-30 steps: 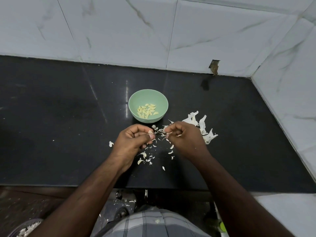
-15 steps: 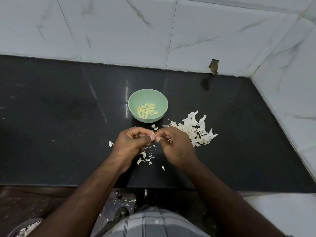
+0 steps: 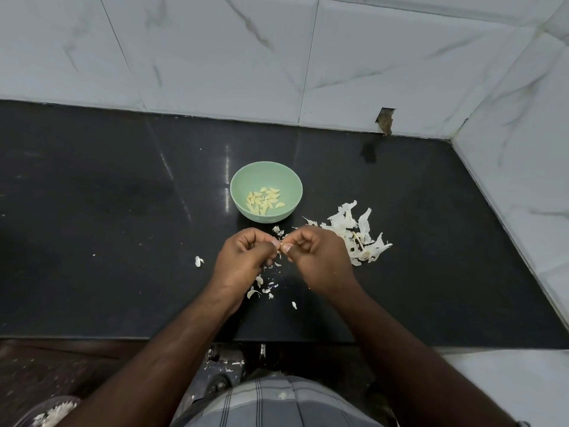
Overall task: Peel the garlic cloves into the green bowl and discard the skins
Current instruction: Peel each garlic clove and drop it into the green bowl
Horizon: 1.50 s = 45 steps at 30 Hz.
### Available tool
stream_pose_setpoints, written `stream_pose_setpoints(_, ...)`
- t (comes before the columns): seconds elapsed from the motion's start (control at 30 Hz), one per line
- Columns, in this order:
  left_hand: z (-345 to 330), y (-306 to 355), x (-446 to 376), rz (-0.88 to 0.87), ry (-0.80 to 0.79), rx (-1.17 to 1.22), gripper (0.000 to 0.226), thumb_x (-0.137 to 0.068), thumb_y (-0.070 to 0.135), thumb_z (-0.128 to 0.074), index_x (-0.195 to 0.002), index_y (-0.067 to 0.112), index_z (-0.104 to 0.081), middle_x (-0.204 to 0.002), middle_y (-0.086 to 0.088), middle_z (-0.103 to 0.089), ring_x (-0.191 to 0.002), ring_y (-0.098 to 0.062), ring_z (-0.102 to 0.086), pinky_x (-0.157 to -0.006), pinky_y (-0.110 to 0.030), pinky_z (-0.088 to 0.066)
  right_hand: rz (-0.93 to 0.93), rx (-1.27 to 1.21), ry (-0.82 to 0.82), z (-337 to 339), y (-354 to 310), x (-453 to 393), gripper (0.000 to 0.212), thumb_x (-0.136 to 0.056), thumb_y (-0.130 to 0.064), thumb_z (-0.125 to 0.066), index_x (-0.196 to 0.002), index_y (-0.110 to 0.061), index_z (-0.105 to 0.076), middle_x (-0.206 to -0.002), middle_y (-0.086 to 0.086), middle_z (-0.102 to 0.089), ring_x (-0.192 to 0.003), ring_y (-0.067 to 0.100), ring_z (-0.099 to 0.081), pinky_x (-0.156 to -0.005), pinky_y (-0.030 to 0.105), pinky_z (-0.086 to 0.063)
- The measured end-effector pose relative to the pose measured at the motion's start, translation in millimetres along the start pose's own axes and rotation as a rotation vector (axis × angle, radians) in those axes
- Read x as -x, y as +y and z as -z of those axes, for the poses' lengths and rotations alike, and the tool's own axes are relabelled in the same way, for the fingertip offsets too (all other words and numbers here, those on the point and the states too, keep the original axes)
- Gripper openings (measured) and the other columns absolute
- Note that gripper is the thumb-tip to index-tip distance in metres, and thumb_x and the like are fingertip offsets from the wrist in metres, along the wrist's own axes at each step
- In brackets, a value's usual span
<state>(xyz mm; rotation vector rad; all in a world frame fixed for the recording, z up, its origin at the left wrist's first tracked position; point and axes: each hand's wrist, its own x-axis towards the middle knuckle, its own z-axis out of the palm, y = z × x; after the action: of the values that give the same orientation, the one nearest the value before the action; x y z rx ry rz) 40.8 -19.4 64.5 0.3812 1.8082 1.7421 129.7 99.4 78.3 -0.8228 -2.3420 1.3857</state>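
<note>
- We find a black counter (image 3: 92, 211) set against white marble-patterned wall tiles (image 3: 215, 57), which turn a corner at the right.
- A green bowl (image 3: 266, 190) stands upright on the counter near the middle, just beyond the hands. It holds a small heap of peeled cloves (image 3: 264, 201), pale yellow, lying on its bottom.
- The left hand (image 3: 243, 260) is held just above the counter in front of the bowl, fingers curled in, thumb pressed toward the forefinger.
- The right hand (image 3: 320, 260) faces it, fingers likewise curled, its thumb tip meeting the left thumb tip.
- Between the two thumbs we note a garlic clove (image 3: 280, 244), only a sliver of it visible; both hands pinch it. Whether it is peeled we cannot tell.
- A pile of skins (image 3: 354, 235), white and papery, lies on the counter to the right of the right hand, partly hidden by it, near the bowl but not touching it.
- Smaller skin scraps (image 3: 261, 288) are scattered on the counter under and between the wrists; one stray flake (image 3: 199, 261) lies apart to the left of the left hand.
- A chipped notch (image 3: 385, 120) shows in the wall tile at the counter's back edge.
- A checked garment (image 3: 277, 402) shows at the bottom edge.
</note>
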Motion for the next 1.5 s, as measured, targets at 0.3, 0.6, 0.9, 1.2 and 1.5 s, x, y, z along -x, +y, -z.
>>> stream_pose_setpoints(0.3,-3.5,0.3,-2.6,0.088,-0.01,0.131,0.009,-0.091,0.01,-0.067,-0.085,0.005,-0.07,-0.07,-0.005,-0.062,-0.06,-0.009,-0.051,-0.055,-0.021,-0.039,0.307,0.341,0.105,-3.7,6.4,-1.1,0.01,-0.083,-0.015,-0.055,-0.081,-0.019,-0.064,-0.08,-0.005,-0.061,-0.075,0.014,-0.056,-0.069,0.037,-0.047)
stream_pose_setpoints(0.6,7.6,2.7,-7.2,-0.077,-0.031,0.024,0.009,-0.084,-0.001,-0.075,-0.086,0.009,-0.075,-0.068,-0.006,-0.067,-0.059,-0.011,-0.06,-0.061,-0.02,-0.051,-0.318,-0.44,-0.153,5.4,-6.1,-7.9,0.014,-0.09,0.002,-0.063,-0.08,-0.006,-0.069,-0.066,0.005,-0.067,-0.063,0.016,-0.062,-0.056,0.025,-0.046)
stream_pose_setpoints(0.9,2.5,2.0,-5.9,0.021,-0.011,0.268,0.015,-0.084,-0.006,-0.072,-0.092,0.006,-0.071,-0.085,-0.015,-0.069,-0.069,-0.014,-0.064,-0.063,-0.019,-0.054,-0.368,-0.545,-0.18,6.2,-6.3,-7.6,0.007,-0.09,-0.005,-0.065,-0.085,-0.007,-0.071,-0.071,0.007,-0.068,-0.062,0.015,-0.062,-0.057,0.025,-0.048)
stream_pose_setpoints(1.2,1.9,3.2,-4.5,0.141,-0.067,0.355,0.01,-0.084,-0.005,-0.068,-0.093,0.001,-0.07,-0.081,-0.012,-0.072,-0.072,-0.015,-0.07,-0.064,-0.019,-0.057,0.023,0.014,-0.005,-0.9,9.6,-4.0,0.012,-0.087,-0.021,-0.068,-0.077,-0.028,-0.068,-0.069,-0.017,-0.067,-0.068,0.006,-0.064,-0.069,0.033,-0.056)
stream_pose_setpoints(1.5,3.3,0.5,-2.5,0.166,-0.073,0.333,0.026,-0.084,-0.013,-0.067,-0.103,0.004,-0.073,-0.091,-0.011,-0.073,-0.073,-0.012,-0.067,-0.06,-0.017,-0.053,0.031,0.054,-0.014,4.3,11.3,-4.5,0.012,-0.086,-0.019,-0.068,-0.076,-0.025,-0.067,-0.065,-0.015,-0.064,-0.062,0.005,-0.058,-0.066,0.03,-0.052)
